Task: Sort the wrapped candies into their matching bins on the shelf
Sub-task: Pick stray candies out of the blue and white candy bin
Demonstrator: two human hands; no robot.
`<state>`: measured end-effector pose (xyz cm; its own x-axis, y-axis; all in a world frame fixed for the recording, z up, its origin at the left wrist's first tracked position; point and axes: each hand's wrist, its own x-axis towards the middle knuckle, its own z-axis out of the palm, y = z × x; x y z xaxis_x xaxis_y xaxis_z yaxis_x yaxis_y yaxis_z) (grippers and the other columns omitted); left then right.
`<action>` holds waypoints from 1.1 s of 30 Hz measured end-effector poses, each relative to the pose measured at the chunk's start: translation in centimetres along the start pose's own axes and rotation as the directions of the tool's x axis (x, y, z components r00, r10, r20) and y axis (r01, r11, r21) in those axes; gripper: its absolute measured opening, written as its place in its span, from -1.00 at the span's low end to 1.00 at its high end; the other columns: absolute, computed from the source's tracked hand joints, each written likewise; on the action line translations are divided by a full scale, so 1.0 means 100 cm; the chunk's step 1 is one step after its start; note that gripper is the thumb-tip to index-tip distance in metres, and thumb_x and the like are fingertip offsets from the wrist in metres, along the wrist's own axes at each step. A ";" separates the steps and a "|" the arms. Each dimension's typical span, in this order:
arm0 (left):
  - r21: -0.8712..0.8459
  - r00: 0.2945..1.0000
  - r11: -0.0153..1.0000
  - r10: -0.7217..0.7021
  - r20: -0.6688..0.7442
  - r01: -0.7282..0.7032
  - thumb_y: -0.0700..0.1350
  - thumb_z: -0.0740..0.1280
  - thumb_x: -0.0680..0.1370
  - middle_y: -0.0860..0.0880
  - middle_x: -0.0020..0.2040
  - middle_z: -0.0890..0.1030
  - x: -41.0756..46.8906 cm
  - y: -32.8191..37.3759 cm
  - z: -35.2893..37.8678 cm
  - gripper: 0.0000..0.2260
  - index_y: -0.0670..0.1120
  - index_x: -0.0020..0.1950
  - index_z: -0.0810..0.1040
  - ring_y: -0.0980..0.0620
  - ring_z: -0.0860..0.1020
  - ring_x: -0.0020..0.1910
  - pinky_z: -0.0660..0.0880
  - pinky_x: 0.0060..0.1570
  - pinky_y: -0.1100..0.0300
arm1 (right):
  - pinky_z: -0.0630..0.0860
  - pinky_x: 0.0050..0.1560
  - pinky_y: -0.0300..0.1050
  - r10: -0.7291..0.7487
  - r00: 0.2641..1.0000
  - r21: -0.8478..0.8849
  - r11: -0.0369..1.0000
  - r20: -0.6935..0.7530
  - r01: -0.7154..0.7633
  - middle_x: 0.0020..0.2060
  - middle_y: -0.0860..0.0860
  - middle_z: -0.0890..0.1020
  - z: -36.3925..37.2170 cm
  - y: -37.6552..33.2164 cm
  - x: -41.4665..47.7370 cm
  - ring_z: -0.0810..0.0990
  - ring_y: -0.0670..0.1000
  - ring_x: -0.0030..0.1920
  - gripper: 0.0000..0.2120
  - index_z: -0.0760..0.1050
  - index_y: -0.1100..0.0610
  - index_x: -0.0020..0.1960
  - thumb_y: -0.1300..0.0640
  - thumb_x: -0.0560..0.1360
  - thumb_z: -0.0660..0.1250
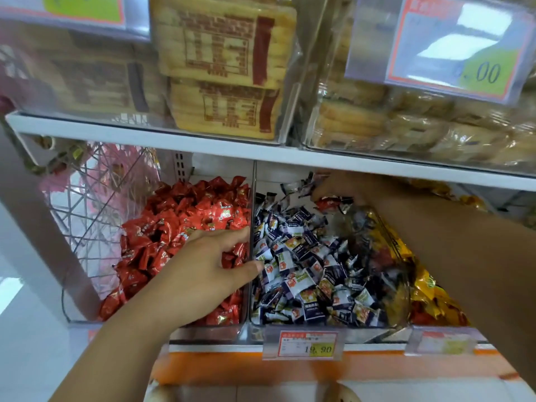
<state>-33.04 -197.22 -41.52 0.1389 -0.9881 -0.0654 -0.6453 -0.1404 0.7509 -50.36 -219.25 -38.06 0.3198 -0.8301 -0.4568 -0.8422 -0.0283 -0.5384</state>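
Observation:
Three clear bins sit side by side on the lower shelf. The left bin holds red wrapped candies (pixel 174 227). The middle bin holds blue-and-white wrapped candies (pixel 307 265). The right bin holds yellow wrapped candies (pixel 429 288). My left hand (pixel 208 265) rests on the red candies with its fingers against the clear divider (pixel 251 216), and the thumb is over the middle bin. My right hand (pixel 339 187) reaches deep into the back of the middle bin, fingers curled on a red wrapped candy (pixel 329 204) lying among the blue ones.
The white upper shelf (pixel 261 153) hangs low over the bins and carries clear boxes of packaged biscuits (pixel 226 62) and pastries (pixel 406 126). Price tags (pixel 304 343) hang at the shelf front. A pink wire rack (pixel 95 198) stands at the left.

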 end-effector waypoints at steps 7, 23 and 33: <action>0.004 1.000 1.000 0.022 -0.016 -0.022 0.18 0.31 0.50 0.50 -0.05 0.16 -0.001 0.004 0.002 -0.48 0.29 0.43 0.23 0.23 0.28 0.06 0.24 -0.04 0.40 | 0.48 -0.17 -0.39 -0.164 0.984 -0.025 0.986 0.068 0.166 0.16 0.08 0.52 0.001 -0.006 -0.022 0.53 0.04 0.14 -0.68 0.41 0.11 0.29 0.10 0.56 0.31; -0.017 1.000 0.999 0.029 0.003 -0.029 0.20 0.33 0.48 0.27 0.10 0.35 0.003 -0.005 0.002 -0.51 0.35 0.38 0.27 0.22 0.32 0.18 0.26 0.13 0.27 | 0.39 0.02 -0.15 -0.293 0.956 -0.266 0.920 0.023 0.288 0.12 -0.16 0.49 -0.004 0.015 -0.014 0.47 -0.08 0.07 -0.78 0.58 -0.04 0.16 0.13 0.54 0.34; -0.049 0.998 0.998 0.048 0.036 -0.046 0.16 0.32 0.50 0.46 -0.05 0.20 -0.001 0.006 -0.001 -0.63 0.48 0.12 0.19 0.31 0.30 0.05 0.24 0.03 0.35 | 0.49 0.02 -0.18 -0.327 0.944 -0.377 0.868 0.052 0.322 0.02 -0.02 0.66 0.053 0.017 -0.009 0.60 -0.07 -0.01 -0.85 0.64 0.10 0.01 0.13 0.45 0.44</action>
<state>-33.41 -197.20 -41.02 0.0804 -0.9953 -0.0531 -0.6137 -0.0914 0.7843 -49.73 -215.60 -42.31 0.5999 -0.7450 -0.2918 -0.7922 -0.5019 -0.3472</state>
